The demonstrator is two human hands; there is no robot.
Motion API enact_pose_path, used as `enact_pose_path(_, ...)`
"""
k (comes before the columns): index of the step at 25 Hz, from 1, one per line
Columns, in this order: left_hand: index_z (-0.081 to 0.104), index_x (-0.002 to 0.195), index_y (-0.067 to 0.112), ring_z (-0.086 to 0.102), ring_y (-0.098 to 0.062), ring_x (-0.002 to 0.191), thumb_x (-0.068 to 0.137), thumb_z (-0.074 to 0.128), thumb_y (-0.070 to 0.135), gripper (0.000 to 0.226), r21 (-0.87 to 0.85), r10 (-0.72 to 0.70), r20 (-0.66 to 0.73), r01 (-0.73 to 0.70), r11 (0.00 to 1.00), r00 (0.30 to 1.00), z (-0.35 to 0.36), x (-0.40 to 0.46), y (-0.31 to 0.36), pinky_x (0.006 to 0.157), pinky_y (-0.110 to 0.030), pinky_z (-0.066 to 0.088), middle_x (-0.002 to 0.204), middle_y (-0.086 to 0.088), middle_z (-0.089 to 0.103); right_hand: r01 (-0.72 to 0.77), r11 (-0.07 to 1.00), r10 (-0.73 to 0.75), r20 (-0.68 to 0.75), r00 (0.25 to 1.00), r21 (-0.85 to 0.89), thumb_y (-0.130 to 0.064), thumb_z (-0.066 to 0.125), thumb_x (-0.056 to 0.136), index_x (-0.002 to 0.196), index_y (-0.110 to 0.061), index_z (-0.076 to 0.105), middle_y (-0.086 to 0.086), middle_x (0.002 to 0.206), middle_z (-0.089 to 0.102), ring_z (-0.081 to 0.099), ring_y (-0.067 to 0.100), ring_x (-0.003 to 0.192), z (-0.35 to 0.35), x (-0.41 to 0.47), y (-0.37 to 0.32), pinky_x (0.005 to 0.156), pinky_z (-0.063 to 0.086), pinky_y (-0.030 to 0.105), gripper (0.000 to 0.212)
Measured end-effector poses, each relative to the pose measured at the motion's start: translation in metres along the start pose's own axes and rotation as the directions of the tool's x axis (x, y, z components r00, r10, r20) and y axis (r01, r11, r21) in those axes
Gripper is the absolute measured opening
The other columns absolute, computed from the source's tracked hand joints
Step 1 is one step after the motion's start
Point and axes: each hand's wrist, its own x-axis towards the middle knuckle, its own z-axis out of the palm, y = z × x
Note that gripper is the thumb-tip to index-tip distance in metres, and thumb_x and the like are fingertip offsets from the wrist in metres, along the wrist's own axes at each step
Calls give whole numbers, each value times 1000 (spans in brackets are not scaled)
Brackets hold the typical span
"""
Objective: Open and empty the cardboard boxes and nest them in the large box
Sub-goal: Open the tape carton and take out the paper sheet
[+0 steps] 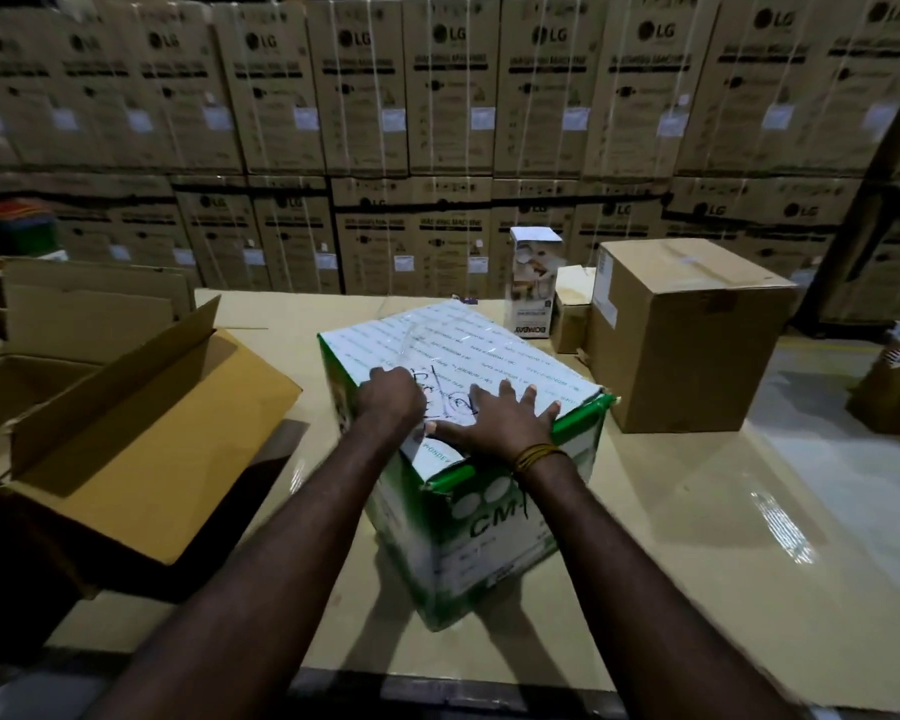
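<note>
While both hands work on its taped top, the green-and-white box (468, 439) stands closed near the middle of the cardboard-covered table (697, 537), well apart from the large open box (126, 439) at the left edge. The left hand (393, 400) has its fingers curled down at the tape seam; whether it pinches a tape end cannot be told. The right hand (500, 420) lies flat with fingers spread, pressing the lid near the front edge.

Risks from here, as a judgement: the tape may tear short and leave the flaps sealed. A hard pull may slide the box across the glossy sheet unless the flat hand holds it down. The near top corner is already crushed, so further force there may rip the flap.

A sealed brown carton (687, 335) stands to the right, with a narrow printed product box (533, 283) and a small open carton (572, 309) just beside it. Washing-machine cartons (437, 96) are stacked in a wall behind the table. Lighting is dim.
</note>
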Motion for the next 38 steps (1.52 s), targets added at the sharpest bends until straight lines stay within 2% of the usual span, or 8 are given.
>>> enact_pose_path(6,63,112,6,60,-31,112,95,49,15,24,17,103,58,-104,994,993,-9,-30,34,78,-30,43,118,-14,66,-6,997,14,104,994,-72,-82,62,67,150,-29,29,21,156,23,19,42,145,-17,-12,6,109,13,73,104)
enact_pose_path(10,68,104,5,70,-29,88,89,65,15,19,-128,246,137,-230,965,959,-12,-50,51,75,-31,59,100,-14,72,45,995,-29,177,984,-87,-66,76,70,136,-17,44,17,147,43,40,33,132,-48,-10,36,109,36,47,88)
enact_pose_path(14,70,118,21,69,-25,93,86,74,23,32,-338,418,109,-362,869,902,-8,-55,48,78,-35,59,119,-7,68,-14,994,38,213,976,-111,-64,79,66,153,-18,30,9,159,32,31,28,143,-64,-11,44,116,28,38,110)
enact_pose_path(18,64,126,38,59,-18,114,72,85,42,58,-245,487,154,-444,862,860,-19,-14,16,86,-32,47,128,6,64,-102,989,127,248,960,-111,-65,84,57,157,-31,15,12,162,16,19,34,147,-67,-14,31,119,23,45,126)
enact_pose_path(25,10,152,50,-6,-34,151,61,89,50,120,-112,676,200,-669,735,709,-30,33,-9,117,-64,10,165,-5,-9,-233,918,183,-179,967,-320,-59,87,56,157,-31,-4,24,154,13,11,43,143,-58,-49,-8,115,12,65,139)
enact_pose_path(28,5,153,48,-6,-33,151,61,89,46,126,4,753,-50,-754,657,656,-39,22,-11,115,-64,1,165,-3,-4,-325,911,148,-537,831,-252,-55,87,58,157,-26,10,18,139,31,27,38,132,-40,-63,-25,116,16,62,129)
enact_pose_path(33,51,133,34,49,-30,116,70,84,40,71,70,701,-514,-790,609,495,-58,0,-30,97,-43,37,128,-7,55,-423,884,24,-886,463,-197,-34,82,69,128,-30,58,8,115,52,47,31,107,-22,-89,-54,98,28,47,64)
enact_pose_path(38,70,106,35,64,-20,82,81,76,39,26,31,689,-507,-789,614,517,-73,-37,-74,71,-31,42,96,6,73,-347,934,42,-940,338,-83,-23,75,78,100,-28,68,0,96,65,56,27,89,7,-124,-93,84,31,39,24)
